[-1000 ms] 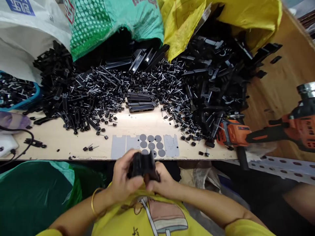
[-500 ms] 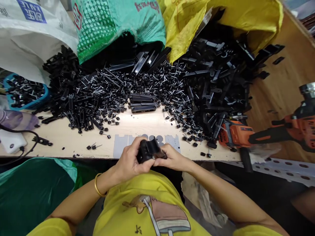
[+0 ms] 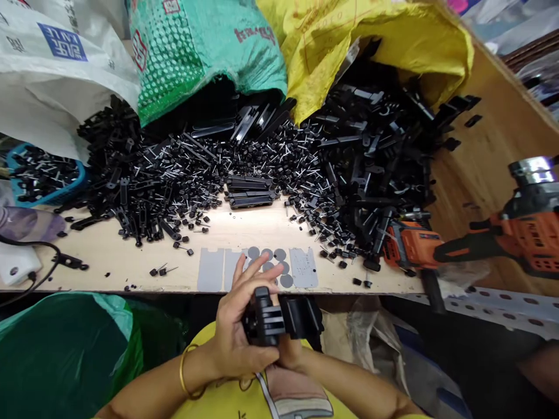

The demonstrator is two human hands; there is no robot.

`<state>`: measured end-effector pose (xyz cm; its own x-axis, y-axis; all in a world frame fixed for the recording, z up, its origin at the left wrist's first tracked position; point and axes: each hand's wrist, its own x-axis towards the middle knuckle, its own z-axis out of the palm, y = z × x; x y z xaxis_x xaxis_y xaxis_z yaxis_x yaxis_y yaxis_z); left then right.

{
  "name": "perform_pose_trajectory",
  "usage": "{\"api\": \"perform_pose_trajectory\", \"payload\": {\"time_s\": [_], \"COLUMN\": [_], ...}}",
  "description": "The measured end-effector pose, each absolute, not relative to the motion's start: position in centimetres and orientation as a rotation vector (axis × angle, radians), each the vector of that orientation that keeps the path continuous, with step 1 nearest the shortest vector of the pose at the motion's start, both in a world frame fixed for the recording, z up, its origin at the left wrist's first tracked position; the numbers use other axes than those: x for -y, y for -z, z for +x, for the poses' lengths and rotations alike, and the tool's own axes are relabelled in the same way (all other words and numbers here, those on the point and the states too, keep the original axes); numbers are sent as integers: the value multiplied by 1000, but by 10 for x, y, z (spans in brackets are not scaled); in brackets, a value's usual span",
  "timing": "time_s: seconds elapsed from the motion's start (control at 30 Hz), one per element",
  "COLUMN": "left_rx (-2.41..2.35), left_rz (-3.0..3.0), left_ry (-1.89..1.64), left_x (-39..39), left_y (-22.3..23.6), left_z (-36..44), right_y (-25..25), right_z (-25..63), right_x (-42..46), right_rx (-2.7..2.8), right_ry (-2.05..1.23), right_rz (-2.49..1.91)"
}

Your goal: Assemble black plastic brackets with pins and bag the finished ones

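A black plastic bracket (image 3: 301,317) with a pronged end and a curved, cradle-like end is held over my lap, just off the table's front edge. My left hand (image 3: 231,334) grips the pronged end, thumb below it, while several of its fingers stretch out past the part. Behind the bracket my right hand (image 3: 292,352) holds on from underneath; most of its fingers are hidden. A small stack of long black plastic bars (image 3: 251,201) lies on the table beyond my hands, past grey flat shapes (image 3: 212,270) on the tabletop.
Heaps of black-headed pins (image 3: 279,148) and black plastic parts (image 3: 371,151) spread across the back, under green (image 3: 209,52) and yellow (image 3: 318,64) sacks. A blue basket (image 3: 48,198) of pins stands left. Orange power tools (image 3: 533,233) lie right. A green bag (image 3: 65,343) hangs at lower left.
Both hands have drawn the bracket down toward my body, off the table's edge, and turned it. My left fingers have stretched out. The view has shifted slightly.
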<state>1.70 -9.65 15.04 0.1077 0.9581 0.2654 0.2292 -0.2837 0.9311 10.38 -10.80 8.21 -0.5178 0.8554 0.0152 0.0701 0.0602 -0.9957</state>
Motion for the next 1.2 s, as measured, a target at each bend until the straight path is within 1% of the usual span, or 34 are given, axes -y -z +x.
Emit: {"api": "perform_pose_trajectory", "payload": {"time_s": [0.07,0.17,0.3,0.4,0.47,0.57,0.7,0.77,0.87,0.93,1.03,1.2], "left_rx": [-1194,-1308,-1438,-1403,-1400,-1413,-1462,-1433,-1368,-1352,-1406,-1478], "left_rz": [1722,1948,2444,2659,2735,2763,2649,2598,2534,2503,2467,2415], "left_ry": [-1218,-1190,-922,-681,-560,-501,-471,-458,-522,-609,-766,-866], "left_x": [83,51,2,-27,-38,-47,-52,-53,-49,-42,-27,-10], "left_y": [-140,-110,-52,-18,-6,2,8,9,6,0,-7,-9], "left_z": [17,12,2,1,2,6,15,17,13,4,-13,-17], "right_y": [-65,-43,-23,-21,-26,-41,-62,-67,-68,-68,-70,-76], "right_z": [103,133,197,223,220,183,93,46,-2,-15,-13,2], "right_x": [94,51,-9,-45,-69,-107,-154,-174,-201,-213,-219,-211], "right_rx": [1544,1348,1240,1329,1478,1756,2131,2179,2167,2139,2112,2241], "right_ry": [-1464,-1224,-838,-653,-569,-512,-596,-635,-688,-698,-589,-426], "right_rz": [-974,-1081,-1437,-1502,-1489,-1452,-1373,-1333,-1393,-1462,-1513,-1401]}}
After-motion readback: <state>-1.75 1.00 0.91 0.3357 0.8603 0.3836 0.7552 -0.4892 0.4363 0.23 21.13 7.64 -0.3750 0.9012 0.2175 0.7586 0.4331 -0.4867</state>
